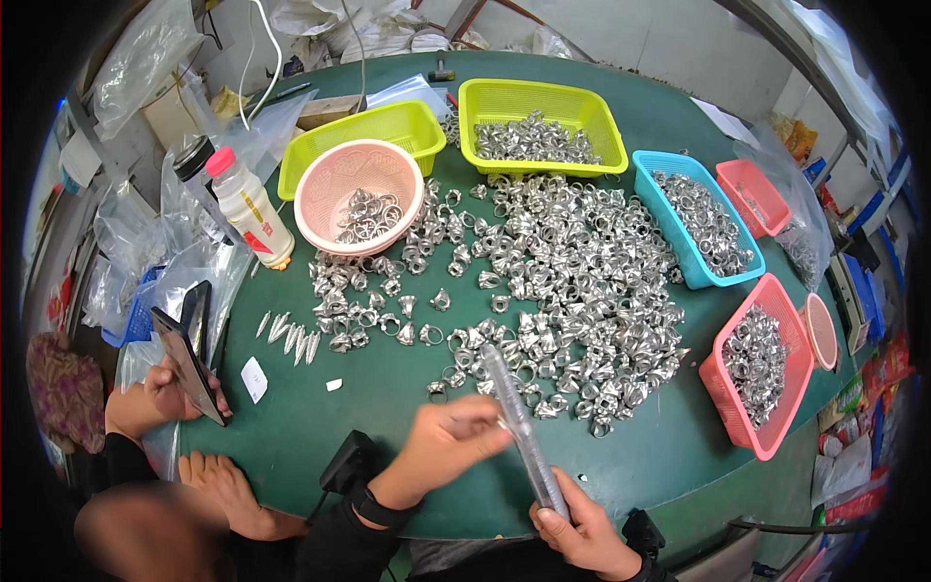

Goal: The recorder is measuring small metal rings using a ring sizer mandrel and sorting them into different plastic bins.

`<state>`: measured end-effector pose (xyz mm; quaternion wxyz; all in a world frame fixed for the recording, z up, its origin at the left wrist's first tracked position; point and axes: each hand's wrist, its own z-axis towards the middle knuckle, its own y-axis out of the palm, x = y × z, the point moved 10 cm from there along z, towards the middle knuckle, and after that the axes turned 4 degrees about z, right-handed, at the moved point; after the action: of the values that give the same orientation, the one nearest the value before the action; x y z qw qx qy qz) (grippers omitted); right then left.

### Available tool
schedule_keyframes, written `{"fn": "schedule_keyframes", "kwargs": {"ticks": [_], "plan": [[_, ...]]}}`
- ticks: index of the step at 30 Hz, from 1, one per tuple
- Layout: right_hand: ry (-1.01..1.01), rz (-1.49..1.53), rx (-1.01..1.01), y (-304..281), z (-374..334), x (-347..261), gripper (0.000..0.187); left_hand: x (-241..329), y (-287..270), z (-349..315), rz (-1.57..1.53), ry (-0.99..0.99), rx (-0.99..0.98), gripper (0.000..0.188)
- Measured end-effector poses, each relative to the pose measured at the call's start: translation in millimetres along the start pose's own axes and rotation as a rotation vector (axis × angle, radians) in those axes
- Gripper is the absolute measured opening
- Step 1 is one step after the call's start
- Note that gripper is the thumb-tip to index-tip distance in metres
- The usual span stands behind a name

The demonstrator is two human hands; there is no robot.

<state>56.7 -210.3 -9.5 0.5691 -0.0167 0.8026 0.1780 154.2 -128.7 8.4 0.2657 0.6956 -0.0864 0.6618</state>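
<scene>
- Head view: a long, narrow grey stick (527, 436) is held at a tilt above the worktop (291, 422), by the middle of the near edge, its upper end reaching the loose rings.
- The right hand (585, 533) has its fingers clamped around the stick's lower end.
- The left hand (448, 444) has thumb and fingertips drawn close together beside the stick; I cannot tell whether they pinch anything.
- Metal rings (582, 272) lie heaped across the middle of the worktop, thinning toward the left edge, where slim silver pieces (291, 335) sit in a row.
- Toward the far edge stand a yellow-green basket (543, 97) holding rings, a second green basket (417, 121) and, before it, a pink bowl (339, 175) with rings.
- Along the right edge, a blue basket (727, 278) and a coral basket (722, 407) hold more rings.
- At the left edge are a pink-capped bottle (252, 213) and a co-worker (150, 529) holding a dark phone (189, 367).
</scene>
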Motion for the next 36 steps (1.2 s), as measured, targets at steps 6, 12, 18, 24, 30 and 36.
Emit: {"fn": "schedule_keyframes", "kwargs": {"ticks": [6, 12, 18, 24, 30, 36], "plan": [[0.045, 0.078, 0.07, 1.5, 0.2, -8.1, 0.045, -4.3, 14.9, -1.2, -0.125, -0.032, -0.097, 0.02], [0.043, 0.095, 0.053, -3.3, -1.1, -4.7, 0.048, -6.0, 16.1, -3.1, -0.072, 0.01, -0.115, 0.023], [0.031, 0.118, 0.01, 3.6, 3.1, -4.8, 0.048, -12.4, 8.1, -4.6, -0.17, -0.145, -0.039, 0.021], [0.032, 0.154, 0.076, 5.8, -0.3, -2.4, 0.047, -2.1, 13.0, -7.3, 0.046, 0.017, -0.025, 0.017], [0.069, -0.135, -0.107, -3.2, -58.8, 33.1, 0.044, 63.1, -97.7, -8.5, -0.15, 0.359, 0.638, 0.011], [0.074, -0.164, 0.028, -41.2, -91.8, 30.3, 0.043, 60.5, 39.4, 35.1, 0.679, 0.028, -0.069, 0.023]]}}
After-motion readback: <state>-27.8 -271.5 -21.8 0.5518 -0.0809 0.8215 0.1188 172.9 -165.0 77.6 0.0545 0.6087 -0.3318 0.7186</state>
